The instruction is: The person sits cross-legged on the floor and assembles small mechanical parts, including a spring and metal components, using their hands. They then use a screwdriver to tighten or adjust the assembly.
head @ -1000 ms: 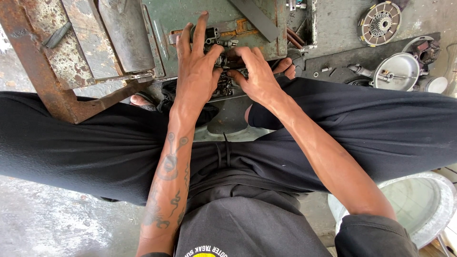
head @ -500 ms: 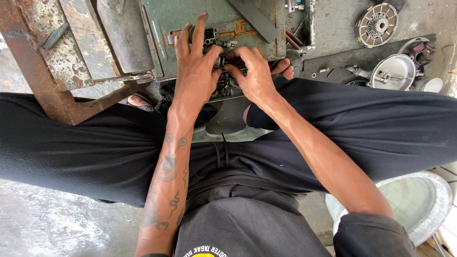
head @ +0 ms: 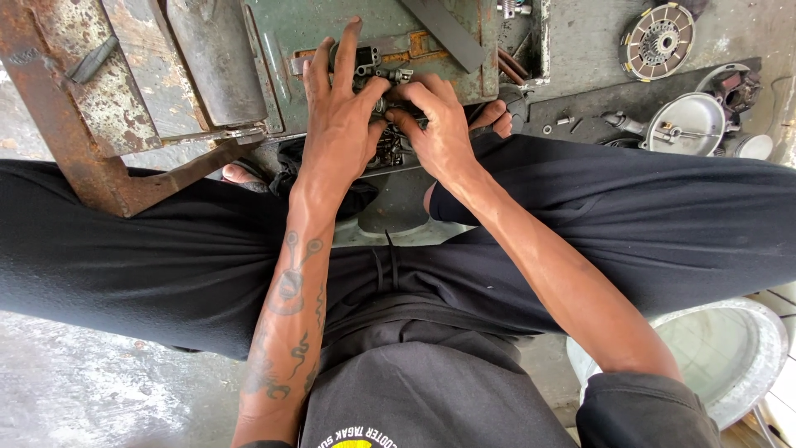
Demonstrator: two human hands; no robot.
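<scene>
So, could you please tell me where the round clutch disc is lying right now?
In the head view the round clutch disc lies at the top right on the floor, just above the shiny metal cover, well right of both hands.

Two hands, left (head: 336,124) and right (head: 439,133), are being seen at twelve o'clock; one clutch disc (head: 659,40) at one o'clock; one metal basin (head: 730,357) at four.

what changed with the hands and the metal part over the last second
Almost nothing. The left hand and right hand stay pressed together on the small metal part against the green box, fingers shifting only slightly. The clutch disc, the round cover and the rusty frame lie as before; the view only drifted a little.
</scene>
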